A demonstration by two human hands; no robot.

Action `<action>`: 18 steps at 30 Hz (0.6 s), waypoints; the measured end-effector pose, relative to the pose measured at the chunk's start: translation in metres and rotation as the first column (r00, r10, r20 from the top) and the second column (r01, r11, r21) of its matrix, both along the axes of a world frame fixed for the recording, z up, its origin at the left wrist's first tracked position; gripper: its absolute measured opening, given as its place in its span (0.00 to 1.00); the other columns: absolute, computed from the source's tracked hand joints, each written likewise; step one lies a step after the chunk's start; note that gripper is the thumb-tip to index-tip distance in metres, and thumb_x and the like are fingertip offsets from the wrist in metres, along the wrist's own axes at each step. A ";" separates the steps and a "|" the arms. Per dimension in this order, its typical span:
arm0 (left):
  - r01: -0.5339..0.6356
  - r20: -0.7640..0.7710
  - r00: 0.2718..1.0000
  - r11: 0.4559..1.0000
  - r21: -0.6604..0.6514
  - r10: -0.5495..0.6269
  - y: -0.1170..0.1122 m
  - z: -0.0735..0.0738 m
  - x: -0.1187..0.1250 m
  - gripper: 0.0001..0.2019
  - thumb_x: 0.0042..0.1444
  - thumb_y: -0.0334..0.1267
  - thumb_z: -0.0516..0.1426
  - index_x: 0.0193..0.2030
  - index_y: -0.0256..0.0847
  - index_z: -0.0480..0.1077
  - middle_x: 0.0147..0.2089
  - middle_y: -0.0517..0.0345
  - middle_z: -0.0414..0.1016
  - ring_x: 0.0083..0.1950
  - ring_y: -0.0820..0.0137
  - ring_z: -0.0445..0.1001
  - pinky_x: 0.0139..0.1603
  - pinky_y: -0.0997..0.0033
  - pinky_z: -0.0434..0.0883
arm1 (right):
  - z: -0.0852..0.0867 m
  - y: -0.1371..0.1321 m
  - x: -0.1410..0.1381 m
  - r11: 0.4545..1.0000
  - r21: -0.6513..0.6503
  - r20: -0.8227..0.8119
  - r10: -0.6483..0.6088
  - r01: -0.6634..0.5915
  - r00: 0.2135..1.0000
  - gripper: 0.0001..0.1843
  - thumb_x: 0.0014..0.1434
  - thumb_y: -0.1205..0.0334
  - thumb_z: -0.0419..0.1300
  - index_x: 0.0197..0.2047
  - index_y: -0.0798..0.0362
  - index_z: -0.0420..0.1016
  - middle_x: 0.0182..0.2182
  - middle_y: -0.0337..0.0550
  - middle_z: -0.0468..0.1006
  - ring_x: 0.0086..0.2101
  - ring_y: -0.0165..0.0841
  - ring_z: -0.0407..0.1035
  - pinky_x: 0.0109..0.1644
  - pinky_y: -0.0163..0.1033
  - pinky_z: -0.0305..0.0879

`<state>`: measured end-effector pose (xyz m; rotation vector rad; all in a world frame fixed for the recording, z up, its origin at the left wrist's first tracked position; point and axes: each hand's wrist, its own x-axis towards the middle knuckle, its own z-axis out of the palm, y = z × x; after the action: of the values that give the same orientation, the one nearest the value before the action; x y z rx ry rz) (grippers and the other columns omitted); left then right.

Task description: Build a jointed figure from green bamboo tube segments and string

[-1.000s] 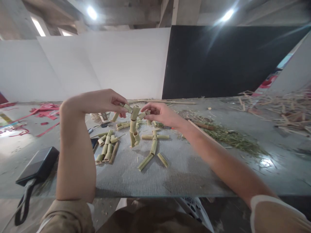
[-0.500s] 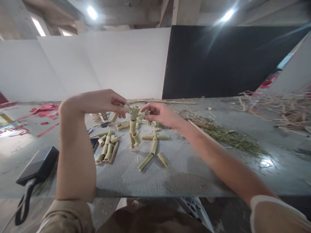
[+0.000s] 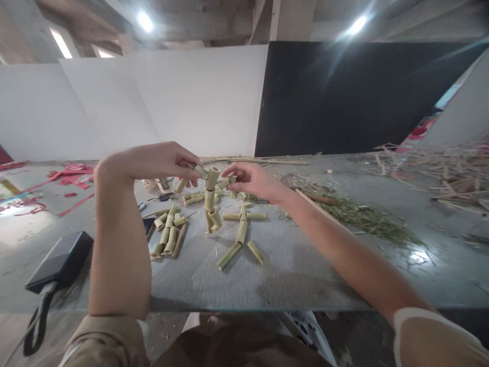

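A small figure of green bamboo tube pieces (image 3: 210, 200) hangs upright just above the grey table (image 3: 290, 265). My left hand (image 3: 168, 159) pinches the figure's left arm piece (image 3: 200, 171) with fingertips closed. My right hand (image 3: 252, 179) pinches the right arm piece (image 3: 224, 182), fingers closed on it. Below and to the right, a second bamboo figure (image 3: 241, 232) lies flat on the table with arms and legs spread.
A cluster of loose bamboo tubes (image 3: 168, 232) lies left of the figures. A black device with a strap (image 3: 57, 262) rests at the near left edge. Green bamboo shavings (image 3: 359, 214) and split strips (image 3: 439, 173) cover the right side. Red scraps (image 3: 72, 173) lie far left.
Hardly anything moved. Both hands keep their pinch on the arm pieces, and the hanging figure's lower pieces have swung slightly.
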<state>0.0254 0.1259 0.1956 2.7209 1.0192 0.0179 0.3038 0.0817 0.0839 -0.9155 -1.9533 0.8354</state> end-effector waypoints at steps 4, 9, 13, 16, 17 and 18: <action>-0.003 0.005 1.000 1.000 0.006 0.003 0.001 0.000 -0.001 0.21 0.63 0.58 0.61 0.48 0.45 0.84 0.45 0.51 0.84 0.45 0.58 0.80 0.45 0.64 0.68 | 0.000 0.001 0.002 0.997 -0.053 -0.014 0.049 -0.049 0.999 0.21 0.65 0.49 0.72 0.56 0.46 0.77 0.31 0.34 0.72 0.34 0.33 0.69 0.41 0.41 0.67; -0.018 0.009 1.000 1.000 0.004 0.018 0.002 -0.001 -0.001 0.20 0.63 0.58 0.61 0.48 0.46 0.84 0.45 0.52 0.84 0.46 0.58 0.80 0.45 0.66 0.68 | 0.000 -0.001 0.003 0.988 -0.132 -0.020 0.084 -0.086 0.996 0.22 0.66 0.50 0.71 0.58 0.47 0.72 0.34 0.38 0.80 0.35 0.34 0.73 0.43 0.42 0.69; -0.010 0.008 1.000 1.000 -0.006 0.011 0.003 -0.001 -0.001 0.19 0.62 0.57 0.62 0.48 0.47 0.84 0.44 0.53 0.85 0.46 0.58 0.80 0.45 0.66 0.69 | -0.002 0.000 0.001 0.971 -0.198 -0.108 0.111 -0.131 0.988 0.20 0.66 0.50 0.71 0.49 0.45 0.64 0.33 0.38 0.82 0.35 0.34 0.75 0.44 0.42 0.71; -0.005 0.004 1.000 1.000 0.006 0.005 0.004 -0.002 -0.002 0.20 0.63 0.58 0.61 0.48 0.47 0.83 0.44 0.54 0.85 0.44 0.60 0.80 0.43 0.67 0.68 | -0.005 0.000 0.002 0.965 -0.211 -0.159 0.123 -0.156 0.980 0.18 0.67 0.49 0.70 0.45 0.45 0.64 0.33 0.36 0.80 0.36 0.33 0.75 0.43 0.40 0.72; -0.001 0.003 1.000 1.000 0.010 0.001 0.005 -0.002 -0.003 0.20 0.63 0.59 0.60 0.48 0.46 0.83 0.44 0.55 0.85 0.44 0.60 0.79 0.43 0.67 0.68 | -0.005 0.000 0.002 0.964 -0.214 -0.173 0.121 -0.158 0.977 0.17 0.68 0.49 0.69 0.44 0.45 0.65 0.33 0.35 0.79 0.36 0.32 0.75 0.42 0.39 0.73; 0.004 0.002 1.000 1.000 0.015 -0.004 0.005 -0.002 -0.003 0.21 0.63 0.59 0.60 0.47 0.46 0.83 0.44 0.54 0.85 0.45 0.60 0.80 0.43 0.68 0.68 | -0.005 0.001 0.003 0.962 -0.222 -0.190 0.116 -0.158 0.975 0.15 0.68 0.50 0.69 0.44 0.45 0.67 0.33 0.35 0.77 0.36 0.32 0.74 0.42 0.38 0.73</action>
<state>0.0227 0.1311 0.1935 2.7355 1.0176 0.0274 0.3066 0.0823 0.0787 -0.8164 -1.8053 1.2087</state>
